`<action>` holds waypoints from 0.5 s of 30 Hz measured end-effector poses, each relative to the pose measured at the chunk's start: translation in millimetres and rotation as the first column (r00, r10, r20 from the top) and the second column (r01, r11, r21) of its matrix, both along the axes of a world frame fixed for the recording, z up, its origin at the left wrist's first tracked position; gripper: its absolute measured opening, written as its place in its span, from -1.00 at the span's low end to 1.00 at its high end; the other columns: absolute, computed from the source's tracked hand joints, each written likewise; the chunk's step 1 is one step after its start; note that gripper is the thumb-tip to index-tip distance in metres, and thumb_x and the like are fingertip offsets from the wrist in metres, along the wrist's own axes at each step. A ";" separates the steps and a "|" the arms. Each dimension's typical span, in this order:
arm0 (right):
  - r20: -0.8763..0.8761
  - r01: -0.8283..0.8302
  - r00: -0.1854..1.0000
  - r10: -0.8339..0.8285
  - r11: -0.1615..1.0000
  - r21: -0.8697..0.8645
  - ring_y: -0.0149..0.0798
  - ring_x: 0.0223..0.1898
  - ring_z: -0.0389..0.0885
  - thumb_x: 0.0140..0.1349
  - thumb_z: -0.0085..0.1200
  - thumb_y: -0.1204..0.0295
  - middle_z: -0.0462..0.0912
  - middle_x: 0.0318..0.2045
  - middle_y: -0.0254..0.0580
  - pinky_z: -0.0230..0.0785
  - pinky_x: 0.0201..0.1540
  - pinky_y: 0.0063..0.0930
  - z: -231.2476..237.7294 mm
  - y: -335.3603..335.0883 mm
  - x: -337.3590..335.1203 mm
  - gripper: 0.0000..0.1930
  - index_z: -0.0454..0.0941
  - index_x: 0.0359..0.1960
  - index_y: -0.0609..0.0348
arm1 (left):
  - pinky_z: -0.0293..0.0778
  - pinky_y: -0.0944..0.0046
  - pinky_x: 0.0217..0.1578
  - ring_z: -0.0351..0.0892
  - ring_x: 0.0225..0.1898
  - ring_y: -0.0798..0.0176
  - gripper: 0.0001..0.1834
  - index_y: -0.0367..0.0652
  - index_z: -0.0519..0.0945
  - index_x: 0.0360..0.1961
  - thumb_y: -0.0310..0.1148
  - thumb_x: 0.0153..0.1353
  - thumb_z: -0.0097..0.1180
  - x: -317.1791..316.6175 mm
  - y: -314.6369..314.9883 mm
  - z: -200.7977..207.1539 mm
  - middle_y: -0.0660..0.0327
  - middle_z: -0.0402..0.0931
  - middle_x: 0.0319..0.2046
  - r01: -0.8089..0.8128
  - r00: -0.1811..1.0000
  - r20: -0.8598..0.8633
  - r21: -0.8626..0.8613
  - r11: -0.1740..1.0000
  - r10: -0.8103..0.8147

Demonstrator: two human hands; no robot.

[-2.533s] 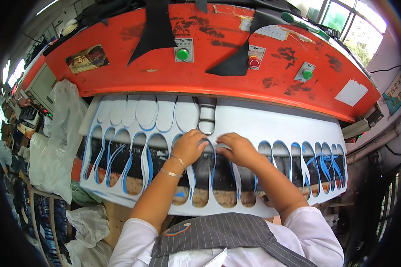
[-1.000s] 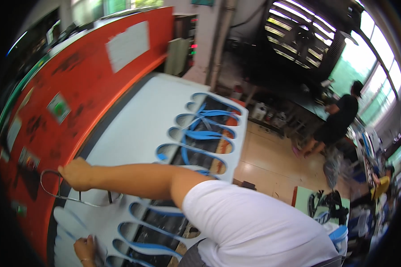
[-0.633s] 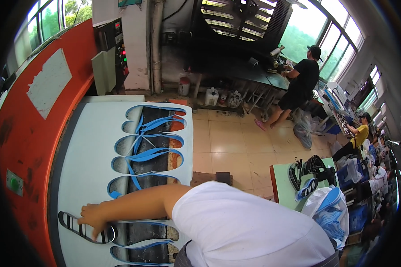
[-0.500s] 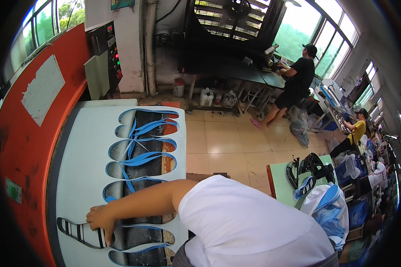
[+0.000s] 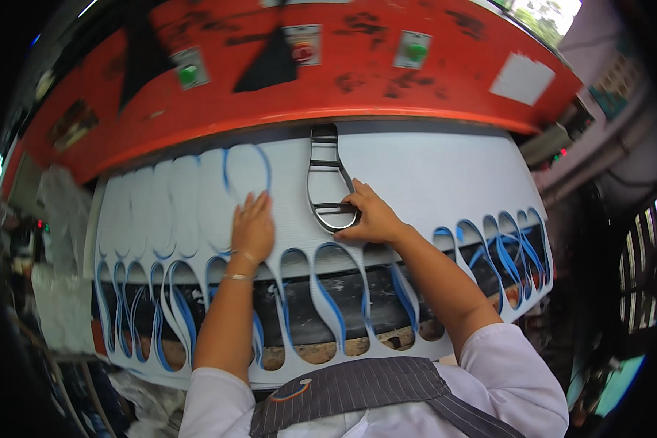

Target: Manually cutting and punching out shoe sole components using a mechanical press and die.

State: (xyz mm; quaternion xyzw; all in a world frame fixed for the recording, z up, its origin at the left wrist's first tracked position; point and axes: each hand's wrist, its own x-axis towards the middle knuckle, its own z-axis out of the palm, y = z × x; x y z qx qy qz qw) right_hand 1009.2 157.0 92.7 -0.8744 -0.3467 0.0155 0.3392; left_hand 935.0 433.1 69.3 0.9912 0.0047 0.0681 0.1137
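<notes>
My right hand (image 5: 374, 215) grips the near, rounded end of a sole-shaped metal cutting die (image 5: 327, 163), thumb and fingers around its right rim. The die is an open frame with several dark crossbars and stands on a white foam sheet (image 5: 445, 171). To its left, my left hand (image 5: 253, 228) lies with fingers stretched out, somewhat blurred, on the sheet at the near end of a blue-edged sole outline (image 5: 270, 166). Nothing shows in that hand. More sole outlines run in a row to its left. Sole-shaped openings with blue edges line the sheet's near side.
A red machine beam (image 5: 270, 120) spans the far side, with green buttons (image 5: 416, 51) and a red button (image 5: 303, 51). Through the openings a dark surface (image 5: 328, 288) shows. Pale plastic sheeting (image 5: 62, 201) hangs at the left.
The view has turned left from the room to face the red machine. My left hand has come into view on the sheet. My right hand is still on the cutting die.
</notes>
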 end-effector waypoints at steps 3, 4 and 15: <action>-0.002 -0.105 0.994 0.105 0.993 -0.046 0.32 0.31 0.12 -0.27 0.46 0.06 0.25 0.19 0.47 0.00 0.36 -0.06 -1.1 37.1 -8.2 -0.31 0.54 -0.15 0.32 | -0.07 -0.05 0.36 0.03 0.40 0.07 -0.52 -0.14 0.37 0.24 -0.35 0.28 -0.15 -13.1 -11.1 -5.3 0.22 0.20 0.34 -0.033 0.998 0.058 -0.060 0.998 0.036; 0.009 -0.120 0.993 0.121 0.989 -0.085 0.33 0.32 0.10 -0.27 0.46 0.05 0.24 0.19 0.47 -0.03 0.37 -0.03 -0.5 40.3 -12.1 -0.30 0.53 -0.15 0.31 | -0.09 -0.02 0.37 0.02 0.41 0.09 -0.52 -0.14 0.37 0.24 -0.36 0.27 -0.14 -15.5 -16.5 -6.9 0.22 0.20 0.33 -0.040 0.997 0.057 -0.103 0.994 0.046; 0.074 -0.091 0.993 0.093 0.995 -0.035 0.36 0.30 0.13 -0.37 0.49 0.08 0.21 0.20 0.53 -0.07 0.38 -0.01 -15.1 4.6 -31.1 -0.26 0.47 -0.19 0.33 | -0.09 0.02 0.37 0.06 0.40 0.14 -0.55 -0.19 0.47 0.15 -0.41 0.22 -0.15 -18.1 -60.0 -4.4 0.21 0.30 0.27 0.011 0.990 0.142 -0.240 0.971 0.024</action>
